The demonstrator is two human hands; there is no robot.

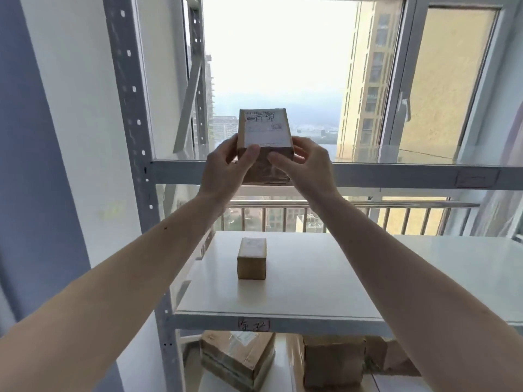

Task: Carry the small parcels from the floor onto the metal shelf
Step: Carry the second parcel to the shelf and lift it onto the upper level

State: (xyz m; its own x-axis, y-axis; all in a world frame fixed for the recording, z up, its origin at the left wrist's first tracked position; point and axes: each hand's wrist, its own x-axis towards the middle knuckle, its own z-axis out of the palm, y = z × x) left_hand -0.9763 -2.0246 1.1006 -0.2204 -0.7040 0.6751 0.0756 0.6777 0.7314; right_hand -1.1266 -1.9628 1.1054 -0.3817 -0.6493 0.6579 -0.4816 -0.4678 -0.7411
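Observation:
A small brown cardboard parcel (264,128) with a white label on top is held up at the front edge of the upper shelf board (396,172) of the metal shelf (133,142). My left hand (226,168) grips its left side and my right hand (305,165) grips its right side, thumbs on the near face. The parcel's lower part hangs in front of the shelf edge, partly hidden by my fingers. A second, smaller parcel (252,258) stands alone on the white middle shelf board (297,295).
Several larger brown boxes (237,357) (334,360) sit on the level below the middle board. Behind the shelf is a window with a railing (353,205) and an opened sash (441,80) at the right. A white wall lies to the left.

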